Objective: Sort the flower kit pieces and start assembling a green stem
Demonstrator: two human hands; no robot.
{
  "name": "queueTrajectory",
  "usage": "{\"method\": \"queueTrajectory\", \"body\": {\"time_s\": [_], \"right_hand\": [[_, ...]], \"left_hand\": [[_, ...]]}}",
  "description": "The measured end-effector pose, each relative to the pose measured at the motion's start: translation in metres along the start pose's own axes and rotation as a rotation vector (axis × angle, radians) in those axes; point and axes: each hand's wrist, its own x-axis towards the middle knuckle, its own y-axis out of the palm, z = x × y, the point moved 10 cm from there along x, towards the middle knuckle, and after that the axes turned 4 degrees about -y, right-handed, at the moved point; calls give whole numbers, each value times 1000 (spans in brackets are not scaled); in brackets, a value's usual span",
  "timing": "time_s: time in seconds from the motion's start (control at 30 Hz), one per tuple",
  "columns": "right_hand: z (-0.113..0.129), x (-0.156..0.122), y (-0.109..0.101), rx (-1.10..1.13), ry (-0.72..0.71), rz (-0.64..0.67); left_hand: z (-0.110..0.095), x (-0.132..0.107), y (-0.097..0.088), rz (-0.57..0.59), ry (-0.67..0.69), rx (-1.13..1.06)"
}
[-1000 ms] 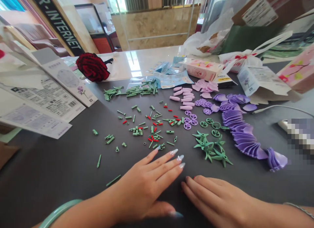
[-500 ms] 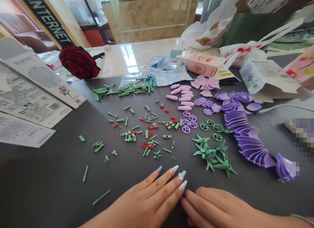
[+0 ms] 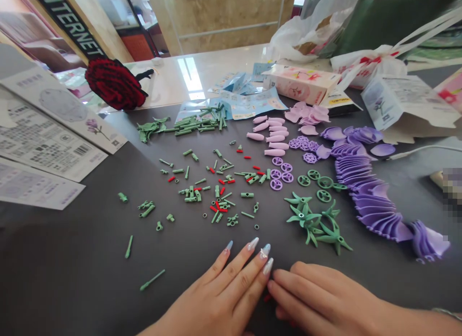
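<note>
My left hand (image 3: 224,292) lies flat on the dark table (image 3: 72,268), fingers stretched out, with long pale nails. My right hand (image 3: 317,297) rests beside it, fingers extended and meeting the left fingertips; a small red piece (image 3: 267,297) peeks out between the hands. Ahead lie scattered small green and red pieces (image 3: 212,191), green star-shaped leaves (image 3: 314,223), purple wheels (image 3: 281,172), pink buds (image 3: 270,136) and a long row of purple petals (image 3: 364,191).
Printed boxes and leaflets (image 3: 46,138) lie at the left. A dark red rose (image 3: 113,83) sits at the back left. Pink and white boxes (image 3: 303,83), blue packets (image 3: 249,102) and plastic bags (image 3: 368,66) crowd the back right. A white cable (image 3: 422,150) runs at the right.
The view has tilted so the table contents sit slightly higher. Both hands have drawn nearer to me and closer together, fingertips now touching.
</note>
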Motion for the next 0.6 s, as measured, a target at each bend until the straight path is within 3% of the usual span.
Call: {"method": "queueTrajectory", "body": {"time_s": [0.17, 0.43, 0.6], "right_hand": [[-22, -7, 7, 272, 148, -179], [-28, -9, 4, 385, 195, -214], [-35, -8, -3, 401, 253, -245]], "left_hand": [[0, 1, 2, 13, -32, -25], [-1, 1, 2, 16, -42, -25], [-4, 2, -11, -58, -5, 23]]}}
